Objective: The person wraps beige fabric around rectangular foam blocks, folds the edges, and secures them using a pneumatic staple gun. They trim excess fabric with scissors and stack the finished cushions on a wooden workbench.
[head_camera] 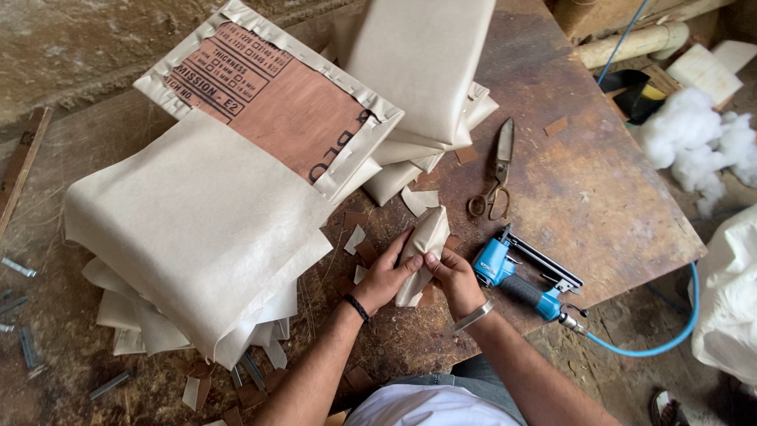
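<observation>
My left hand (386, 276) and my right hand (455, 276) both grip a small beige, cloth-wrapped piece (423, 237) near the front of a worn brown worktable (583, 189). The piece stands tilted between my fingers. A blue pneumatic staple gun (516, 278) lies just right of my right hand. A pair of scissors (495, 175) rests further back on the table.
Stacks of beige cloth-covered panels (197, 229) fill the left, one turned over to show its brown board back (276, 102). Another stack (422, 79) sits behind. A blue air hose (670, 331) trails right. White stuffing (694, 142) lies at far right. Scraps litter the table.
</observation>
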Motion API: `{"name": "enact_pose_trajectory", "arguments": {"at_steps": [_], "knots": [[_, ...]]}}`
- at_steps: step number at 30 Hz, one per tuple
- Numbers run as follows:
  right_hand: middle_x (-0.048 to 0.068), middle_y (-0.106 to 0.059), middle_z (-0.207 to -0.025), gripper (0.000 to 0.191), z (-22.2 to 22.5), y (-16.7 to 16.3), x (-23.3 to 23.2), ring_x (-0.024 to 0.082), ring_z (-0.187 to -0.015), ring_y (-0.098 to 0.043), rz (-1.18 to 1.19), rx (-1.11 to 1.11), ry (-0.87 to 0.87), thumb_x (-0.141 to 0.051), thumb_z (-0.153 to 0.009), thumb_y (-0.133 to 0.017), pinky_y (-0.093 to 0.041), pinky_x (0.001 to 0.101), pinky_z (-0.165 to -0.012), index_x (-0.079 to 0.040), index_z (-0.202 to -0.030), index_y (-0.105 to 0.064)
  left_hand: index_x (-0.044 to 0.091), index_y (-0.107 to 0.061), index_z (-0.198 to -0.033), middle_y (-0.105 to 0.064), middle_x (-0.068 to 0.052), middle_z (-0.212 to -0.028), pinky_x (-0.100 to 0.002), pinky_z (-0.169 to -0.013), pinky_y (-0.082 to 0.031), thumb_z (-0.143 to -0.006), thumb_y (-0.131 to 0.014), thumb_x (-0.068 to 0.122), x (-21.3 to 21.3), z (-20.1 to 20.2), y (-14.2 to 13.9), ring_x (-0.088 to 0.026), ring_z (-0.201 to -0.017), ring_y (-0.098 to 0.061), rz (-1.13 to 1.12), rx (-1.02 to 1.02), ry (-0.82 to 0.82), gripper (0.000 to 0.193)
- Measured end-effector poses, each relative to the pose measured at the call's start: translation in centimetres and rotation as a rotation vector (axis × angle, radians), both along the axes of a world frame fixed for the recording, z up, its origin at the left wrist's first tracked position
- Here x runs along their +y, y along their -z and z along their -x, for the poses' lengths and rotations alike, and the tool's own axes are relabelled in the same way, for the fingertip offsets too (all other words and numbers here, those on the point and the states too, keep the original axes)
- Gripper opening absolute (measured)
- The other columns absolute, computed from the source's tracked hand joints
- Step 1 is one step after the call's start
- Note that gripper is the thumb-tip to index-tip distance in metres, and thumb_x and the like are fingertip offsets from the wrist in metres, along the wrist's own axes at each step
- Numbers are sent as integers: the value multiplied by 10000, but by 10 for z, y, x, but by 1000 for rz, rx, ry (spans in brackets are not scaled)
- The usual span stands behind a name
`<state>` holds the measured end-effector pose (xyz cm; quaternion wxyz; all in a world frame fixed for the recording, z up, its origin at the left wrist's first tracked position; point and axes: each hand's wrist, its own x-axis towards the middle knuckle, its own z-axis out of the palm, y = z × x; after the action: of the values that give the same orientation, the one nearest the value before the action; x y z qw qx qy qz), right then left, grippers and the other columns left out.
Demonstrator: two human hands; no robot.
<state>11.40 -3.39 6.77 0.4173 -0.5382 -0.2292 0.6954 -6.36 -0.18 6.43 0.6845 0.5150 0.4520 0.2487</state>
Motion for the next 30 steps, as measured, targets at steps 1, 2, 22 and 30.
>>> {"name": "enact_pose_trajectory", "arguments": {"at_steps": [1,2,22,30], "knots": [[128,-759,-1087,363,4,-1,-3,245,-998,-703,14,-67,-22,-292,-997,-574,-548,439,-949,-38,-1235,-679,193,-217,-1633,-362,-173,-1629,-518,-1119,-450,-949,-555,546,-3,5,1,-327,-1450,-426,-44,-1,-5,840],[121,-752,-1094,368,10,-1,-5,241,-999,-711,-16,-73,-49,-303,-994,-556,-571,442,-926,-51,-1241,-662,183,-224,-1628,-370,-180,-1624,-512,-1126,-460,-958,-569,546,-7,10,2,-329,-1452,-435,-88,0,-11,836],[177,-733,-1168,444,36,-12,27,303,-1074,-708,39,-139,-377,-335,-1022,-455,-586,426,-935,-63,-1340,-603,260,-289,-1637,-468,-138,-1577,-460,-1093,-476,-1053,-417,446,-42,7,-13,-287,-1391,-515,119,-28,-542,626],[166,-763,-995,489,54,-33,65,242,-903,-726,-147,-475,-186,-417,-1047,-466,-576,368,-776,10,-1130,-691,298,-245,-1621,-401,-139,-1609,-530,-1129,-472,-1047,-457,378,-9,-40,-16,-330,-1424,-474,24,50,-738,617]]}}
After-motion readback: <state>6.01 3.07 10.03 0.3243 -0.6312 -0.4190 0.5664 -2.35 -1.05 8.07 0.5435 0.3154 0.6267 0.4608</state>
